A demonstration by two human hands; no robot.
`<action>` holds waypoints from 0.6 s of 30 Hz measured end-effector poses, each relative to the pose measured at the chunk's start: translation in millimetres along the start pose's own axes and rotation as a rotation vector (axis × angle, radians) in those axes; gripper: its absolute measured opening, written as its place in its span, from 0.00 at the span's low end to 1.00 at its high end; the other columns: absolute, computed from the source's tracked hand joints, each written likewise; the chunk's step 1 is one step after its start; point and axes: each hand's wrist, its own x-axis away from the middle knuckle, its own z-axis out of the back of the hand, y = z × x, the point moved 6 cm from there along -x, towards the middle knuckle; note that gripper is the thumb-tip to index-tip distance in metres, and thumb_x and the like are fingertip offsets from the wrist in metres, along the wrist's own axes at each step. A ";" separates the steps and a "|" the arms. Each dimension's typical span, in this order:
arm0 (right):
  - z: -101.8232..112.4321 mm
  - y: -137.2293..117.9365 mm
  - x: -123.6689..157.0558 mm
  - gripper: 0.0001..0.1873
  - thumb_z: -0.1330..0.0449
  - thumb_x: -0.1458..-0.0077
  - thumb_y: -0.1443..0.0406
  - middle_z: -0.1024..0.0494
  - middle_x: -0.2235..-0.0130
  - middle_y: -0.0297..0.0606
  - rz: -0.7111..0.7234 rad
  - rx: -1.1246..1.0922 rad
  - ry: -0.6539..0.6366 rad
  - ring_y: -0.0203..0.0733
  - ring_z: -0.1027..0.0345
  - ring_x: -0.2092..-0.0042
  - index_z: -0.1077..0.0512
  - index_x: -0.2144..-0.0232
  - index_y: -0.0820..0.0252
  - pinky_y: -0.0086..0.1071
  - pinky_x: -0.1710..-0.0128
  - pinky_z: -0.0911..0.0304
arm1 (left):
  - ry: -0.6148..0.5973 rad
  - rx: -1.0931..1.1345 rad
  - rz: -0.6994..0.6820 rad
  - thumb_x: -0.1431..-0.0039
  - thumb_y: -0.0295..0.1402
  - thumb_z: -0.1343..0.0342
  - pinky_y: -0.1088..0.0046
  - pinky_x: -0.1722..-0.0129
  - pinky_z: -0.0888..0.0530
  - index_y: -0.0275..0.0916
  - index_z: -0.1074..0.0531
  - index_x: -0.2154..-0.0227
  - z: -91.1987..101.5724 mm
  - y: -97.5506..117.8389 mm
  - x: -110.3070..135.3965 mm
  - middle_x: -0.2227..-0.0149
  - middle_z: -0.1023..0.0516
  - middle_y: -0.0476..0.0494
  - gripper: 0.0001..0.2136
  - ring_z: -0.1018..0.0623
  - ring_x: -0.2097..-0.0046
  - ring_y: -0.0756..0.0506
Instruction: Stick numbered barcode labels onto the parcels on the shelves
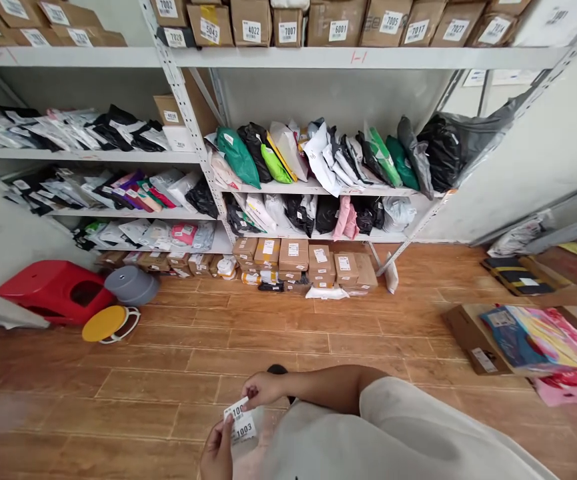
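Note:
Low in the view, in front of my body, my right hand [263, 389] pinches the upper edge of a white printed number label [239, 409]. My left hand [219, 452] is closed on the left side of the same label, its thumb pressing on it. Just below, a second white label [243, 429] reads 1003; the two overlap, and I cannot tell whether they are joined. The upper number is partly covered by my fingers. Under the labels shows a pale, see-through surface, perhaps plastic, too unclear to name.
Ahead stand white metal shelves [278, 59] with numbered cartons and bagged parcels. Small cartons [293, 255] line the floor beneath. On the left are a red plastic stool [51, 287], a grey stool [131, 283] and a yellow one [104, 323]. An open carton [478, 340] lies right.

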 end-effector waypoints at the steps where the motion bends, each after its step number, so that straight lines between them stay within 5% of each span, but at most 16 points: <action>1: 2.5 6.6 5.2 0.11 0.30 0.58 0.66 0.30 0.75 0.25 -0.019 0.007 0.007 0.29 0.40 0.73 0.28 0.72 0.61 0.24 0.73 0.45 | -0.036 0.008 -0.019 0.64 0.57 0.38 0.67 0.64 0.24 0.38 0.23 0.69 -5.7 -3.7 -0.7 0.68 0.18 0.42 0.27 0.21 0.62 0.38; 12: 61.3 23.8 41.6 0.12 0.31 0.59 0.67 0.31 0.74 0.27 -0.002 0.065 0.103 0.31 0.40 0.73 0.29 0.70 0.61 0.26 0.72 0.43 | -0.108 0.093 0.001 0.63 0.55 0.37 0.70 0.69 0.26 0.38 0.24 0.72 -76.6 24.7 15.7 0.73 0.19 0.45 0.23 0.22 0.69 0.41; 18: 129.1 9.5 76.4 0.15 0.28 0.62 0.66 0.28 0.74 0.25 0.030 0.153 -0.017 0.32 0.35 0.71 0.26 0.68 0.59 0.25 0.69 0.40 | -0.126 0.006 -0.033 0.66 0.56 0.37 0.68 0.68 0.25 0.39 0.24 0.76 -134.2 49.3 2.0 0.74 0.20 0.45 0.24 0.21 0.67 0.38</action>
